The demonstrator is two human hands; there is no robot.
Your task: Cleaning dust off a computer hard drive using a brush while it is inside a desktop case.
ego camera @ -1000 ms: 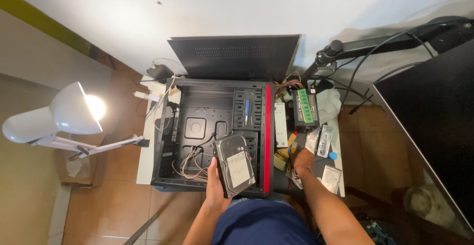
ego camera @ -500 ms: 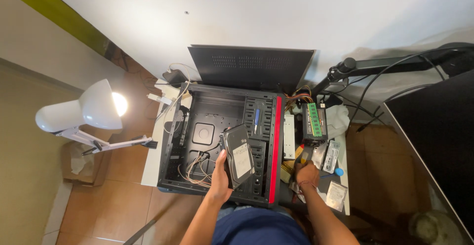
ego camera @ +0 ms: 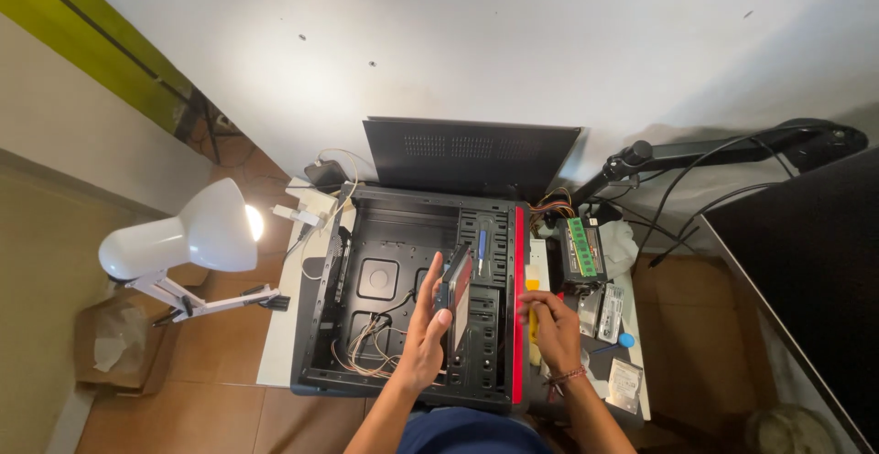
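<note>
Hands work over the open case (ego camera: 403,326), one on each side of its red edge (ego camera: 518,308). The left hand (ego camera: 423,335) is clamped on a drive (ego camera: 455,297), thumb on the near face and fingers (ego camera: 430,280) flat behind it, so the drive stands on edge, tilted, above the case's floor and just left of the drive cage (ego camera: 482,326). The right hand (ego camera: 552,326) sits outside the case, just right of the red edge, its fingers curled around a yellow tool (ego camera: 532,321); whether it truly grips the tool or only rests on it I cannot tell. The two hands are apart, with the red edge between them.

Inside the case, loose wires (ego camera: 371,349) lie on the floor below and left of the drive. A blue-handled screwdriver (ego camera: 482,248) rests on top of the cage, beyond the drive. Behind the case, its side panel (ego camera: 472,154) leans against the wall. Right of the case lie a green memory stick (ego camera: 580,247) on a dark box, another drive (ego camera: 610,313) and a blue cap (ego camera: 626,340). Left of the case, a lit white lamp (ego camera: 183,239) stands off the desk edge, and a white power adapter (ego camera: 311,202) lies near the case's far left corner. A monitor arm (ego camera: 714,147) reaches over from the far right.
</note>
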